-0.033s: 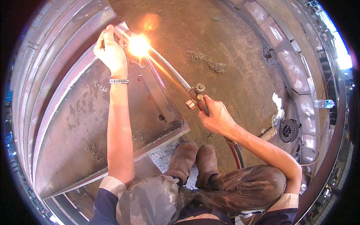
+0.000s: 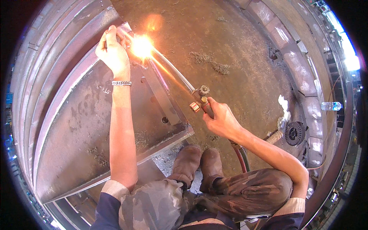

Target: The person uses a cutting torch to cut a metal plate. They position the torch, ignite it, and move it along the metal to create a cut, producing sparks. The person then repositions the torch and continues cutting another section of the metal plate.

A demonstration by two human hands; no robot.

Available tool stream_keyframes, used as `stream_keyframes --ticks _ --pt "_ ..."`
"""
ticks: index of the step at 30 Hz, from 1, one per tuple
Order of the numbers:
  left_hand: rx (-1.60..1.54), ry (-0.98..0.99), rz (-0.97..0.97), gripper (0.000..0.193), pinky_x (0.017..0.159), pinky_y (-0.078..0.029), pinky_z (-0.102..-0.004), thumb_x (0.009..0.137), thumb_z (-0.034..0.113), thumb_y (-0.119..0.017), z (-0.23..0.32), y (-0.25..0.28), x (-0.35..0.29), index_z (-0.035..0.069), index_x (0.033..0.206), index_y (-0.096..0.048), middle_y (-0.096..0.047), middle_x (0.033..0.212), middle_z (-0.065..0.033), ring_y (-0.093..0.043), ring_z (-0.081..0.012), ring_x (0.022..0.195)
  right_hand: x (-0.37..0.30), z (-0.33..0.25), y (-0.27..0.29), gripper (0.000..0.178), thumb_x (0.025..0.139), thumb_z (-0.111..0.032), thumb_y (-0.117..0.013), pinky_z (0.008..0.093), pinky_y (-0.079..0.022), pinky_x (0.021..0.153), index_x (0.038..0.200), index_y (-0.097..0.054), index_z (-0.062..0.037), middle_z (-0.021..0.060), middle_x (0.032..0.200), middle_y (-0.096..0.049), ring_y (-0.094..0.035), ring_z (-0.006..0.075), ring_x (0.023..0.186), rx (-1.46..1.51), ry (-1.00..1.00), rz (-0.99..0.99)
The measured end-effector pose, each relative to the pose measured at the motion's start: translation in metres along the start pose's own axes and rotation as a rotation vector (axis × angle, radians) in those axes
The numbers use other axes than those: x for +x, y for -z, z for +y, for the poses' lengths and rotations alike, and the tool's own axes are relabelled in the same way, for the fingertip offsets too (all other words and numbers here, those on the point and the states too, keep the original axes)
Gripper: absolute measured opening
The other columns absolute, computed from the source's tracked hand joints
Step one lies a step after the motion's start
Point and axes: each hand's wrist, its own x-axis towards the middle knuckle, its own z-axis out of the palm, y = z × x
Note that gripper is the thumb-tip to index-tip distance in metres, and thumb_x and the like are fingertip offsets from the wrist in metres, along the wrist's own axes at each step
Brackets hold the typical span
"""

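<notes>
My right hand is wrapped round the handle of a gas cutting torch with brass valves and a long metal tube. The tube slants up and left to a bright orange-white flame at the upper corner of a steel plate. Close to the glare, my left hand has its fingers bent in at the plate's top edge. What those fingers hold, if anything, is hidden. The flame's light washes out the torch tip. A flat steel strip with holes lies along the plate's right side.
Red and green hoses run down below my right wrist. Curved steel ribs stand at the right, with a black spool-like disc and a plastic bottle there. Brown boots rest by the plate's lower edge.
</notes>
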Motion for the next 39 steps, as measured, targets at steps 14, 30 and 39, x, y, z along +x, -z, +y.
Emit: stream_keyframes --ticks 14,30,39 --pt "-0.034 0.019 0.014 0.015 0.052 -0.042 -0.0212 0.093 0.009 -0.064 -0.005 0.000 0.006 0.000 0.082 -0.066 -0.058 0.075 0.0012 -0.050 -0.0057 0.061 0.006 0.001 0.004 0.034 0.083 -0.008 -0.059 0.0490 -0.046 0.066 0.112 -0.049 0.0072 0.0285 0.073 -0.059 -0.062 0.0468 0.071 0.003 0.014 -0.015" --pt "0.028 -0.064 -0.044 0.028 0.047 -0.031 -0.0239 0.093 0.011 -0.061 0.002 -0.004 0.002 0.001 0.067 -0.058 -0.051 0.061 0.0011 -0.042 -0.0065 0.050 0.003 -0.003 0.005 0.045 0.084 -0.011 -0.060 0.0500 -0.048 0.071 0.120 -0.043 0.0113 0.0316 0.080 -0.063 -0.065 0.0469 0.079 0.012 0.020 -0.015" --pt "0.005 -0.026 0.028 0.025 0.046 -0.031 -0.0239 0.093 0.011 -0.061 0.001 -0.007 0.002 -0.001 0.071 -0.061 -0.052 0.063 0.0000 -0.043 -0.0070 0.050 0.003 0.002 0.006 0.039 0.083 -0.012 -0.059 0.0478 -0.048 0.067 0.116 -0.050 0.0084 0.0280 0.075 -0.062 -0.064 0.0444 0.071 -0.041 0.010 -0.015"
